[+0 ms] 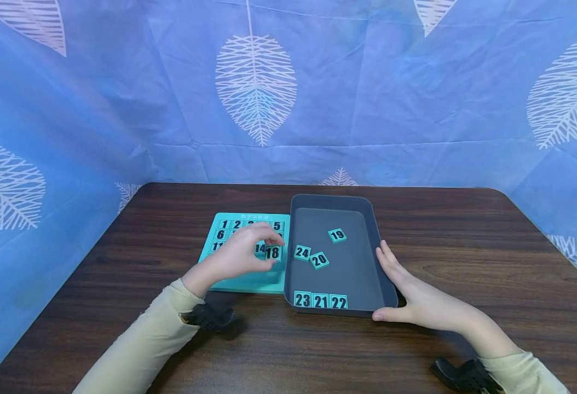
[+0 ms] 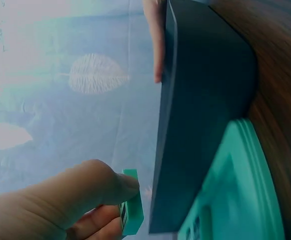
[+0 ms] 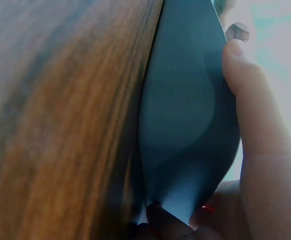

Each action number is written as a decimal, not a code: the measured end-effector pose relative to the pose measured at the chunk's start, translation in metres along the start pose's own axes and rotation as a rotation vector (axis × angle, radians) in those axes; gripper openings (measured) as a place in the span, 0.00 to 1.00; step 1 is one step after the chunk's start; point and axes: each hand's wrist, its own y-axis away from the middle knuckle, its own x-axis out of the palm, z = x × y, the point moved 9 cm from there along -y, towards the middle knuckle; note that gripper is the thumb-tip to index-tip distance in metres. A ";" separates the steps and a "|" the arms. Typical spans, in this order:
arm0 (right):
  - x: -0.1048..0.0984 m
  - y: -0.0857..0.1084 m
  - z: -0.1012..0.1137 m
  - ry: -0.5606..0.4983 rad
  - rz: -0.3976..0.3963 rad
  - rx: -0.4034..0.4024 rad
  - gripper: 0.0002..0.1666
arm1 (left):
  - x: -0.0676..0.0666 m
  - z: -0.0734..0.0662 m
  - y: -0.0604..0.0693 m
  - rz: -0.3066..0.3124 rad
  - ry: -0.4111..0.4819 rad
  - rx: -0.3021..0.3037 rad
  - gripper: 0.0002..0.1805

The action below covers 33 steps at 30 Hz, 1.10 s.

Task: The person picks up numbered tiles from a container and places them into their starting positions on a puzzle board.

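Observation:
My left hand (image 1: pixel 241 249) is over the teal number board (image 1: pixel 249 282) and pinches a teal number tile (image 2: pixel 132 205) marked 18 between thumb and fingers. The board holds rows of numbered tiles, partly hidden by the hand; its lower part shows bare teal. My right hand (image 1: pixel 423 298) rests against the near right corner of a dark grey tray (image 1: pixel 338 216). Its fingers lie along the tray's right side and its thumb is at the near edge. Loose tiles 19 (image 1: pixel 337 236), 24 (image 1: pixel 302 252) and 20 (image 1: pixel 319 260) lie in the tray.
Along the tray's near edge stand tiles 23 (image 1: pixel 302 299), 21 (image 1: pixel 321 300) and 22 (image 1: pixel 339 301) in a row. Tray and board sit side by side on a dark wooden table (image 1: pixel 466 241). A blue cloth (image 1: pixel 367 98) with white leaf prints hangs behind.

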 end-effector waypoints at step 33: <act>0.000 0.000 0.001 -0.008 0.003 -0.003 0.65 | 0.001 0.057 0.034 0.052 -0.094 -0.051 0.16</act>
